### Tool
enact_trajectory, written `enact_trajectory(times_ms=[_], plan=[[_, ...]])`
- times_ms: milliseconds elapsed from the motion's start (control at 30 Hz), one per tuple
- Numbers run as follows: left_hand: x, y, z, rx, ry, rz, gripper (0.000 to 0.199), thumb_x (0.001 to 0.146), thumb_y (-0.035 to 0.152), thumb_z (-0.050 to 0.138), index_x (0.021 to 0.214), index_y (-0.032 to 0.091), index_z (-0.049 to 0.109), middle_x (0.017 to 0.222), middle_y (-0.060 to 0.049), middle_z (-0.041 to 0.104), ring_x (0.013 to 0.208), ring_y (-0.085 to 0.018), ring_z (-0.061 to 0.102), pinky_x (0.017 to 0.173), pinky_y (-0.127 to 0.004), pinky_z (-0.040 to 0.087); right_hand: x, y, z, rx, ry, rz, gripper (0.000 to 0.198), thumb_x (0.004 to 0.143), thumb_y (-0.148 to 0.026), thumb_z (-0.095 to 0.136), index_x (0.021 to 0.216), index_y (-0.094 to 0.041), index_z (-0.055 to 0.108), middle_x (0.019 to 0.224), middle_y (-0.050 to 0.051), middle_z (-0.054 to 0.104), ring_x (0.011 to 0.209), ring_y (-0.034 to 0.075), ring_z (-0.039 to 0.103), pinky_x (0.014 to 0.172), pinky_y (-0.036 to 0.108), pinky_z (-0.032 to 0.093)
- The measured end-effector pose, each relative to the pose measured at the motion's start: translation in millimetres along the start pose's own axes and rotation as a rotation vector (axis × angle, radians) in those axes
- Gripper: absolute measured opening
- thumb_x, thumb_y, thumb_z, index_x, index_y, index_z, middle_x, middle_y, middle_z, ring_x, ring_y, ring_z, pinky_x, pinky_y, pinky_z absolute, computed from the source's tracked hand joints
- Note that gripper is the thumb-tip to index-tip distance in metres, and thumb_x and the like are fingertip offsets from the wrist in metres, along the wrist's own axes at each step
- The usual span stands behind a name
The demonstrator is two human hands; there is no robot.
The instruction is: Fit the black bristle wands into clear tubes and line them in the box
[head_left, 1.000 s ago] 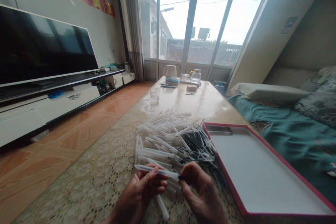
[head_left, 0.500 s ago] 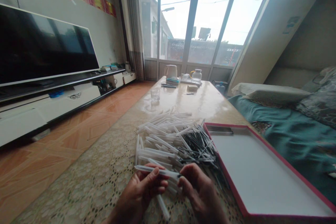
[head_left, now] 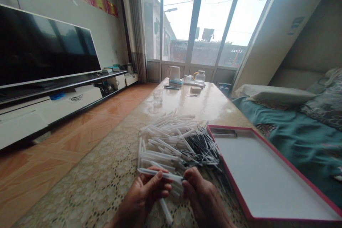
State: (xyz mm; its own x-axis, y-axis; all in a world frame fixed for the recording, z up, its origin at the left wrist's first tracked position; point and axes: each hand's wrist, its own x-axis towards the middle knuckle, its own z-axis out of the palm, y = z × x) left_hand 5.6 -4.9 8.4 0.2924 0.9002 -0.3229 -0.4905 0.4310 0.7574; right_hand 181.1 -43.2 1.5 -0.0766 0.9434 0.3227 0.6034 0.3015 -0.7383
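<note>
My left hand (head_left: 151, 190) is closed around a white translucent pen barrel (head_left: 146, 172), held level with its pointed end to the left. At the barrel's right end, my right hand (head_left: 201, 192) pinches a small dark piece that looks like the end of a pen refill (head_left: 183, 179); most of it is hidden by the fingers. Just beyond both hands lies a heap of white pen barrels (head_left: 162, 142). Dark pen refills (head_left: 201, 144) are piled on its right side. One loose barrel (head_left: 166, 212) rests on the table below my left hand.
To the right lies a shallow red-rimmed box lid (head_left: 232, 176) with a few dark pens (head_left: 226, 133) in its far corner. Farther along the patterned table (head_left: 107, 171) stand a drinking glass (head_left: 157, 97), a kettle (head_left: 174, 73) and a glass jug (head_left: 200, 76). A sofa (head_left: 283, 131) borders the right side.
My right hand has shifted very slightly at the barrel's right end. The barrel, my left hand and the heap look nearly the same.
</note>
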Motion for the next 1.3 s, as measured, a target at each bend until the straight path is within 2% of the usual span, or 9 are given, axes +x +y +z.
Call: enact_trajectory(times_ms=[133,300,500,667,867,1033,1200,1300], plan=[[1.5,-0.4,-0.1,0.022,-0.059,-0.003,0.020,0.064,0.027,0.081,0.074,0.012,0.071,0.064,-0.006,0.074,0.053,-0.013,0.066,0.050,-0.019,0.051,-0.1,3.8,2.0,0.061,-0.062,0.033,0.045,0.098,-0.046,0.021,0.066,-0.022,0.043,0.051,-0.002,0.056,0.045,0.011,0.053,0.047,0.020,0.032],[0.5,-0.7,-0.8,0.008,-0.013,0.007,0.017,0.066,0.023,0.080,0.077,0.014,0.071,0.066,-0.005,0.074,0.057,-0.013,0.067,0.054,-0.020,0.053,-0.8,3.9,3.1,0.014,-0.039,0.010,0.029,0.094,-0.046,0.032,0.089,-0.022,0.045,0.054,-0.004,0.056,0.044,0.012,0.052,0.046,0.021,0.030],[0.6,-0.1,0.4,0.019,-0.062,-0.005,0.018,0.066,0.025,0.080,0.075,0.012,0.072,0.065,-0.006,0.074,0.055,-0.012,0.066,0.051,-0.019,0.051,-0.6,8.3,3.4,0.027,-0.130,0.038,0.042,0.098,-0.046,0.021,0.067,-0.023,0.040,0.048,-0.003,0.052,0.042,0.012,0.052,0.046,0.020,0.030],[0.6,-2.2,-1.3,0.004,-0.001,0.012,0.017,0.067,0.024,0.080,0.077,0.014,0.072,0.069,-0.006,0.075,0.058,-0.014,0.067,0.054,-0.020,0.053,-1.0,8.0,4.2,0.041,-0.089,0.007,0.026,0.095,-0.046,0.031,0.089,-0.023,0.042,0.054,-0.004,0.055,0.043,0.012,0.051,0.045,0.020,0.029],[2.2,-0.8,-0.2,0.018,-0.044,-0.007,0.020,0.064,0.026,0.081,0.075,0.011,0.072,0.063,-0.007,0.073,0.053,-0.013,0.065,0.050,-0.019,0.051,0.3,7.4,2.7,0.099,-0.152,0.026,0.039,0.098,-0.044,0.023,0.070,-0.023,0.040,0.047,-0.003,0.054,0.041,0.011,0.052,0.045,0.019,0.032],[2.2,-1.7,-1.6,0.001,-0.008,0.003,0.019,0.066,0.025,0.081,0.077,0.014,0.071,0.068,-0.005,0.075,0.058,-0.013,0.067,0.052,-0.019,0.052,-0.1,6.7,3.1,0.062,-0.080,0.019,0.027,0.095,-0.045,0.030,0.091,-0.022,0.043,0.054,-0.004,0.056,0.043,0.012,0.053,0.045,0.020,0.032],[1.4,-1.4,-0.4,0.026,-0.061,0.002,0.019,0.066,0.026,0.080,0.075,0.012,0.072,0.065,-0.005,0.074,0.054,-0.012,0.066,0.051,-0.019,0.052,-0.1,6.4,1.9,0.106,-0.164,0.055,0.038,0.098,-0.045,0.021,0.072,-0.024,0.039,0.048,-0.002,0.055,0.041,0.012,0.053,0.044,0.019,0.032],[2.2,-1.4,-0.7,0.020,-0.057,0.004,0.018,0.067,0.026,0.080,0.077,0.013,0.072,0.067,-0.006,0.075,0.056,-0.012,0.067,0.052,-0.018,0.052,0.0,6.3,0.8,0.073,-0.122,0.026,0.034,0.097,-0.046,0.026,0.078,-0.023,0.042,0.052,-0.002,0.056,0.044,0.012,0.054,0.046,0.020,0.032]])
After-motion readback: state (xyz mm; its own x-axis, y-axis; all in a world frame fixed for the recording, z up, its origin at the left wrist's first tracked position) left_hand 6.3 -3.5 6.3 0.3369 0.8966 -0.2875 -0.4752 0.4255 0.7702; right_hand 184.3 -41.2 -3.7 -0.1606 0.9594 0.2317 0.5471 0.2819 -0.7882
